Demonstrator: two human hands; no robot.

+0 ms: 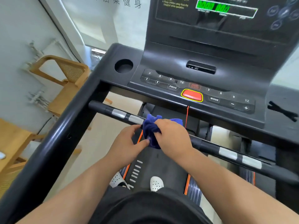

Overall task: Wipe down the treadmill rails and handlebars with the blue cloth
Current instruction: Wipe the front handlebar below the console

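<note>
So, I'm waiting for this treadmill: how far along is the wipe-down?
Done: nothing shows as finished. In hand: the right-hand grip holds the blue cloth on the middle of the front handlebar, the left-hand grip touching it. Left: probably the bar's outer ends and the left side rail.

Both bare arms reach forward, the hands meeting in the middle.

The right hand (173,139) is on top, its fingers curled over the blue cloth (151,128) and gripping it, knuckles up. The left hand (127,143) sits just beside it and a little lower, thumb lifted and forefinger stretched out, its tip touching the cloth's lower edge. Both forearms angle inward.
</note>
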